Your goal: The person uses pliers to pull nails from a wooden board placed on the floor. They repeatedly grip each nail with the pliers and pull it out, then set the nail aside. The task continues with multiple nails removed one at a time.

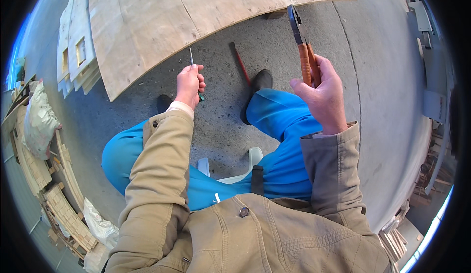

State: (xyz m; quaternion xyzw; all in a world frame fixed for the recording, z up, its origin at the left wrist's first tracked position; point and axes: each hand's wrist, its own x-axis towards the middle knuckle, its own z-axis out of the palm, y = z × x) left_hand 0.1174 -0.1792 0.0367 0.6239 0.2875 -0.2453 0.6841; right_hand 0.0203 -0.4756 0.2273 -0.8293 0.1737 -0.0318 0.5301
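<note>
My left hand (188,85) is closed round a screwdriver (191,55). Its thin metal shaft points away from me to the near edge of a plywood sheet (147,23), and a bit of green handle shows below my fingers. I cannot tell whether the tip touches the wood. My right hand (325,94) grips pliers (300,35) with orange-brown handles. Their dark jaws point up at the sheet's near edge, towards its right end; contact there is unclear.
On the concrete floor (221,111) lies a thin red bar (241,63) with a dark end, beside my right shoe (262,80). Stacked boards with cutouts (78,47) stand at the far left. I sit on a pale stool (255,156). Wood scraps (71,214) and sacks (41,121) line the left.
</note>
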